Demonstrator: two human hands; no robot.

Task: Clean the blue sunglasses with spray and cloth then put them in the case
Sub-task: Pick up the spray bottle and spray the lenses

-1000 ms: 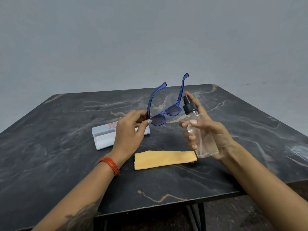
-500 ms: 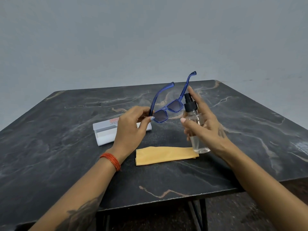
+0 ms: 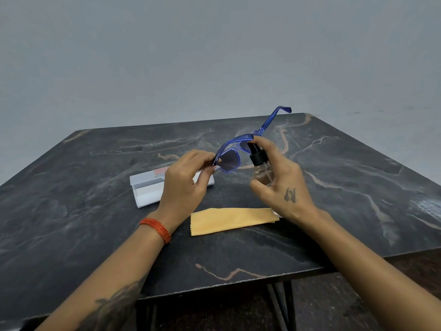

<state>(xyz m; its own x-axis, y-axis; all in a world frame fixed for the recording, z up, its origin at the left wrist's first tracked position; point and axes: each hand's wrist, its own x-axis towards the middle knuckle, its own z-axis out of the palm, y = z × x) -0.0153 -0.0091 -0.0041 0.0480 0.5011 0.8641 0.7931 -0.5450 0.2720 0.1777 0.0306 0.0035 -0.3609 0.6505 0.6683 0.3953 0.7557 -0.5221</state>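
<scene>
My left hand (image 3: 185,181) pinches the left corner of the blue sunglasses (image 3: 230,161), held above the table with their arms pointing away from me. My right hand (image 3: 282,185) is wrapped around a clear spray bottle (image 3: 261,170) with a black nozzle, its index finger on top of the nozzle, close against the right lens. A folded yellow cloth (image 3: 232,220) lies on the table below both hands. The open white case (image 3: 148,189) lies behind my left hand, partly hidden by it.
The dark marble table (image 3: 71,211) has its front edge near my forearms and black legs below. A plain grey wall stands behind it.
The sunglasses have tilted so their front faces more towards me. My right hand brought the spray bottle up against the right lens, index finger now on the nozzle.
</scene>
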